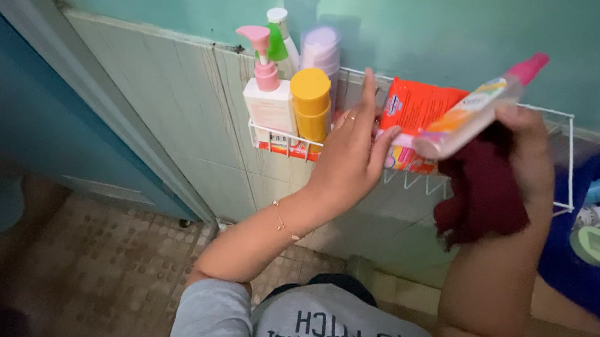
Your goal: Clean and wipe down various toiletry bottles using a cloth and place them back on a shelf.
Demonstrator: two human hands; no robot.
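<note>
Tiled bathroom wall [193, 119], white wire rack [568, 146], brown mosaic floor [105, 270]

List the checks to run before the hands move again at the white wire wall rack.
1. Right hand grips clear pink-capped bottle: ok.
2. Dark red cloth held in same hand: ok.
3. Left hand touches orange packet: ok.
4. White pump bottle and yellow tube upright in white wire wall rack: ok.
5. Pink cap tight: cannot tell.
</note>
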